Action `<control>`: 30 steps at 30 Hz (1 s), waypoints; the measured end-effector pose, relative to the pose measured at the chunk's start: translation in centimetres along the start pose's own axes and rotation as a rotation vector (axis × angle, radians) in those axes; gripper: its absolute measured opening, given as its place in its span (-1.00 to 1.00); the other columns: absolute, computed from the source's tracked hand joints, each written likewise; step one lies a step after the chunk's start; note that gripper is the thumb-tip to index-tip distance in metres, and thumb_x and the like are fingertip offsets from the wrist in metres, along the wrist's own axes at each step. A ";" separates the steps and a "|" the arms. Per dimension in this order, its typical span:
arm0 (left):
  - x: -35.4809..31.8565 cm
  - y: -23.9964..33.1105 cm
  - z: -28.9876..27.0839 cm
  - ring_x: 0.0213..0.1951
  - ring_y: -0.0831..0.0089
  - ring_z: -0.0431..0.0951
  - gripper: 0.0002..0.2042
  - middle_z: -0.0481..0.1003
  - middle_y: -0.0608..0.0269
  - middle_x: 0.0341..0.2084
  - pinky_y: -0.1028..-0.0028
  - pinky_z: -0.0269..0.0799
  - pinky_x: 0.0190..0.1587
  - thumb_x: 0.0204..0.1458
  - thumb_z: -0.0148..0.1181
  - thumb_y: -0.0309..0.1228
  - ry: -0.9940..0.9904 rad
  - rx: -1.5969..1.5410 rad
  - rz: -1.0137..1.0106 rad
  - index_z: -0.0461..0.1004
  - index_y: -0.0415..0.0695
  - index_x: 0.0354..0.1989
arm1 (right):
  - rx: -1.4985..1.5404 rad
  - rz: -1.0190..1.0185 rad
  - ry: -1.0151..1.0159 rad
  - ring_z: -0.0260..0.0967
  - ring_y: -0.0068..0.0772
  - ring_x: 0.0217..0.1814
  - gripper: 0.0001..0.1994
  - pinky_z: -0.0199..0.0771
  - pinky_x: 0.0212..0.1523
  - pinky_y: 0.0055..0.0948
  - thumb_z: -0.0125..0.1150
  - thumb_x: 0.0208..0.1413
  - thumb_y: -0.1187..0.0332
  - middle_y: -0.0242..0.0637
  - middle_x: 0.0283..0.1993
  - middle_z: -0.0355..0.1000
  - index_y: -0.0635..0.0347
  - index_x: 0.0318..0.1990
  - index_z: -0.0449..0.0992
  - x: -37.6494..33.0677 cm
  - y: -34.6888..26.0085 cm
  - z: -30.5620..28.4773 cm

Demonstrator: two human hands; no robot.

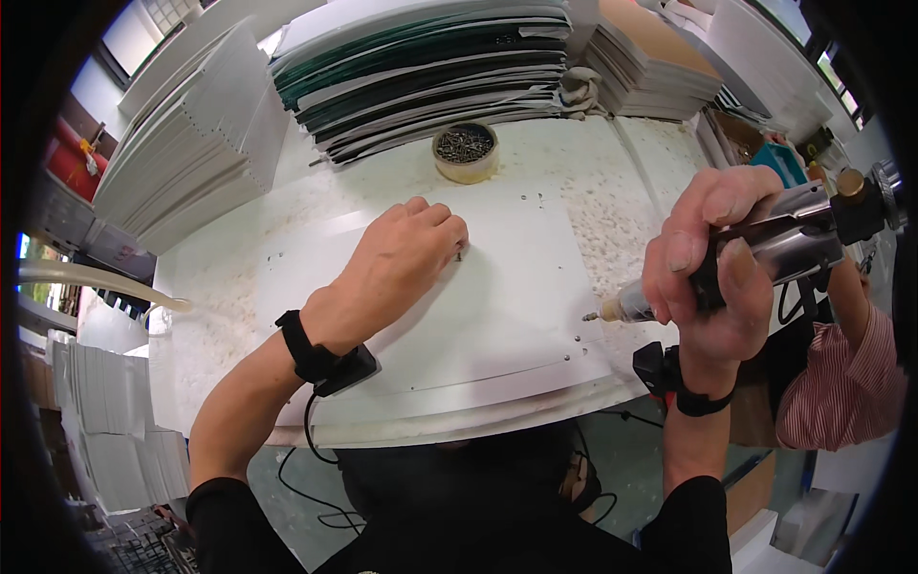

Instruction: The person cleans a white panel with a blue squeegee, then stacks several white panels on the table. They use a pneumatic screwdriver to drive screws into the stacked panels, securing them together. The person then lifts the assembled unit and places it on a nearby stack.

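Note:
My left hand (400,256) rests low over a white sheet or panel (507,316), its fingers pinched together. A small metal screw (459,255) shows at the fingertips, close to the sheet. On the right, my right hand (715,311) is wrapped round a silver-and-black power screwdriver (794,225). The screwdriver's bit points left, just above the table by the sheet's right edge; whether it touches anything I cannot tell. Several tiny screws or fasteners (566,358) dot the sheet's edges. Beyond my left hand stands a round tub (469,170) filled with small screws.
Tall stacks of white and dark green sheets (430,77) line the table's back, with white panels (191,143) at left and brown-topped sheets (650,67) at right. A pale hose (100,275) enters from the left. Another person's striped sleeve (841,378) shows at right.

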State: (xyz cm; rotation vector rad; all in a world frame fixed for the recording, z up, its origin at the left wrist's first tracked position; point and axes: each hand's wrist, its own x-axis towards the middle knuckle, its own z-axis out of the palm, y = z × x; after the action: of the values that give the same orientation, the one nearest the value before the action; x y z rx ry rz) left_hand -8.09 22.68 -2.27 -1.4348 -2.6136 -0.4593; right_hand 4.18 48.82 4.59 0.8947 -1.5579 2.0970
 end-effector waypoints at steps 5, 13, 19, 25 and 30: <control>0.7 0.5 -0.4 -0.20 0.17 0.52 -0.91 0.56 0.16 -0.34 0.29 0.46 -0.06 0.11 0.26 -0.51 -0.067 0.140 0.046 0.48 -0.20 -0.28 | -0.008 -0.033 0.013 0.09 -0.62 -0.75 -0.74 0.29 -0.74 -0.53 0.07 0.40 0.29 -0.19 -0.24 0.37 0.23 0.08 0.26 0.2 0.0 -0.4; -0.1 4.8 0.9 -0.22 0.52 0.56 -0.84 0.56 0.25 -0.22 0.49 0.52 -0.13 0.20 0.32 -0.50 -0.121 -0.995 -0.319 0.43 -0.20 -0.20 | 0.117 -0.116 0.174 0.10 -0.63 -0.64 -0.82 0.33 -0.64 -0.54 -0.12 0.48 0.31 -0.28 -0.23 0.30 0.22 0.03 0.27 1.3 0.4 -0.3; -0.9 5.5 2.6 -0.17 0.58 0.57 -0.86 0.53 0.29 -0.17 0.50 0.59 0.00 0.26 0.24 -0.54 -0.153 -1.578 -0.508 0.40 -0.16 -0.10 | 0.163 -0.142 0.227 0.09 -0.64 -0.63 -0.84 0.31 -0.64 -0.55 -0.13 0.48 0.30 -0.30 -0.24 0.28 0.21 -0.01 0.26 1.7 1.1 -0.4; -1.2 5.3 3.6 -0.13 0.56 0.57 -0.85 0.53 0.28 -0.15 0.48 0.61 0.03 0.26 0.23 -0.56 -0.129 -1.697 -0.504 0.39 -0.14 -0.10 | 0.174 -0.127 0.254 0.07 -0.64 -0.65 -0.84 0.28 -0.66 -0.55 -0.13 0.48 0.30 -0.30 -0.25 0.28 0.21 -0.01 0.26 1.6 1.6 0.1; -1.2 5.4 3.5 -0.14 0.60 0.55 -0.84 0.53 0.29 -0.17 0.52 0.56 0.01 0.29 0.24 -0.47 -0.133 -1.701 -0.485 0.38 -0.14 -0.08 | 0.180 -0.126 0.246 0.07 -0.64 -0.66 -0.83 0.28 -0.67 -0.55 -0.13 0.48 0.30 -0.30 -0.25 0.28 0.21 0.00 0.26 1.5 1.7 0.0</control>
State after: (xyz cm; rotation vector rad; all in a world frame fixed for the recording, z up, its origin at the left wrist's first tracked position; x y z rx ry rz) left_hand -2.76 25.61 -4.81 -0.7408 -2.3155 -3.1202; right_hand 2.08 48.17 4.42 0.7380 -1.1749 2.1864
